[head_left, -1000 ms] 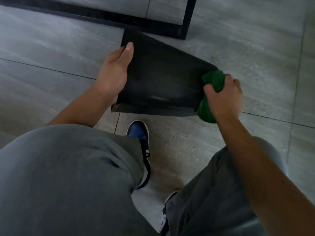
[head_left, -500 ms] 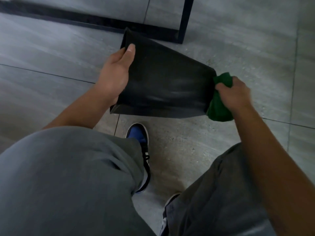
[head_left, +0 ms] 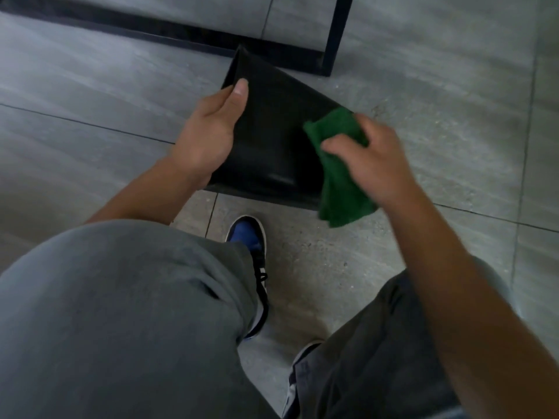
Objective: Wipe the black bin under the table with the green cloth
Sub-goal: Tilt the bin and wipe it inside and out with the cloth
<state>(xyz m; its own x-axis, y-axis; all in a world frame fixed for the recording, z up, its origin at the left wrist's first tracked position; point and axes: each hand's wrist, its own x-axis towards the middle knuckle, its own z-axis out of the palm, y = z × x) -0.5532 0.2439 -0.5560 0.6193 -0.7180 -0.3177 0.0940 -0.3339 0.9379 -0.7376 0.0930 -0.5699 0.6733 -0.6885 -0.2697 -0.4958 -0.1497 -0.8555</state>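
Right hand [head_left: 375,164] grip clutches green cloth [head_left: 341,182] against black bin [head_left: 272,140].

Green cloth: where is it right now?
In the head view, the green cloth is right of centre, held by the right hand against the right side of the black bin, its lower end hanging past the bin's near edge.

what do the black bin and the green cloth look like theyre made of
Black bin: probably smooth plastic with a slight sheen; a soft highlight shows near its lower edge, and its sides are flat and stiff. Metal cannot be ruled out.
Green cloth: soft, matte fabric, perhaps microfibre or terry; it folds and drapes from the right hand without any shine.
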